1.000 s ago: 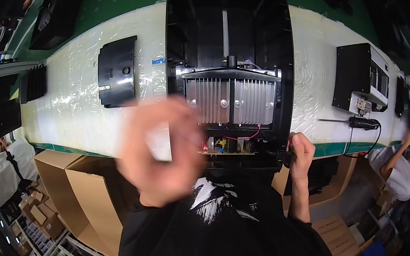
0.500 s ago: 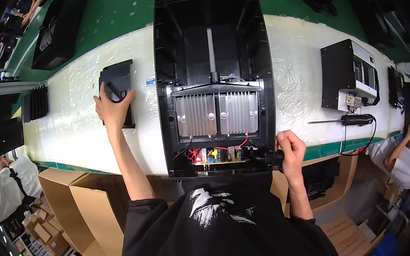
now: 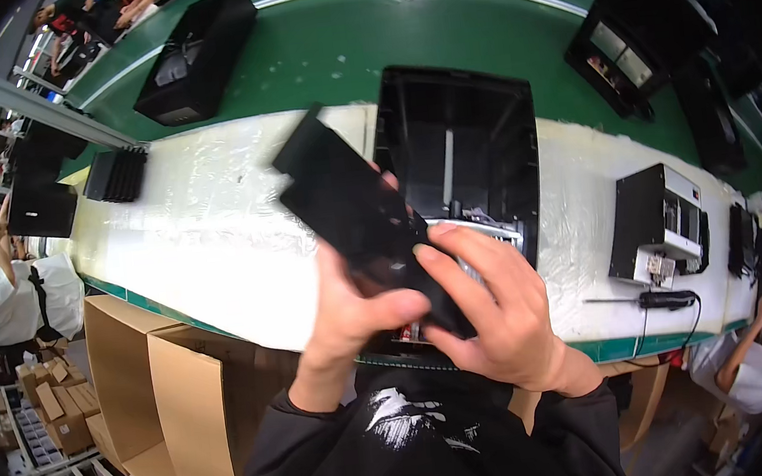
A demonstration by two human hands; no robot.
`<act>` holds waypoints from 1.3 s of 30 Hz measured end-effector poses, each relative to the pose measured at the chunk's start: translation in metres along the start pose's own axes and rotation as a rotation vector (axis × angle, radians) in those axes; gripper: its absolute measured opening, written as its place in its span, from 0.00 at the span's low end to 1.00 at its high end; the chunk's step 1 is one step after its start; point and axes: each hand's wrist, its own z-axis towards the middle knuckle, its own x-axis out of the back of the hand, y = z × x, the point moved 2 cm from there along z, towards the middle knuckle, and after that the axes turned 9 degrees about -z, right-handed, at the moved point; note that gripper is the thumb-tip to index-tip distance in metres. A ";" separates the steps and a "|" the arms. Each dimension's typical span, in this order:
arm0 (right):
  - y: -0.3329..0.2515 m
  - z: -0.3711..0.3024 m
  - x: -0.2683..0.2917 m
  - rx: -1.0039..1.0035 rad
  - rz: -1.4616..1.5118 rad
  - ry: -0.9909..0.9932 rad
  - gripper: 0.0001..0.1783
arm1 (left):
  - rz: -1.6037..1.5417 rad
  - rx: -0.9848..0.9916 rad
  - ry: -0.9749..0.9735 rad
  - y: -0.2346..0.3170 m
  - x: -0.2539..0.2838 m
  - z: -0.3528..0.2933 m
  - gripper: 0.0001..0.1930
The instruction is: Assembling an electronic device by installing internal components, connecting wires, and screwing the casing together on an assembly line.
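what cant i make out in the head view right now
All in the head view:
Black housing, nearer half: mostly hidden by the black panel, left hand and right hand.
Most left fingers: behind the panel.
Panel's details: too dark and blurred; its other side faces away.
Co-worker at right: too small and blurred to tell what the hand holds, if anything.
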 end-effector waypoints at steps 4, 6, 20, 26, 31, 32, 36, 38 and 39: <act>0.019 -0.007 0.001 -0.026 -0.130 0.046 0.22 | 0.034 -0.064 0.054 -0.012 0.011 -0.001 0.59; 0.038 -0.007 0.016 -0.076 -0.097 0.120 0.16 | 0.171 -0.108 -0.048 -0.003 0.018 -0.001 0.50; 0.105 0.005 0.039 -0.241 -0.081 0.260 0.18 | 0.587 0.017 0.125 -0.041 0.067 0.026 0.26; 0.107 0.010 0.032 -0.153 -0.159 0.202 0.17 | 0.609 0.008 0.123 -0.043 0.069 0.025 0.25; 0.112 0.010 0.027 -0.114 -0.164 0.154 0.15 | 0.535 0.035 0.162 -0.040 0.066 0.023 0.26; 0.112 0.011 0.027 -0.035 -0.188 0.111 0.15 | 0.541 0.030 0.168 -0.042 0.068 0.023 0.26; 0.106 0.014 0.026 0.083 -0.263 -0.019 0.15 | 0.622 -0.060 0.152 -0.042 0.063 0.026 0.27; 0.105 0.016 0.026 0.095 -0.251 -0.030 0.16 | 0.630 -0.096 0.149 -0.039 0.061 0.024 0.26; 0.106 0.017 0.025 0.101 -0.243 -0.028 0.15 | 0.639 -0.101 0.158 -0.038 0.064 0.024 0.26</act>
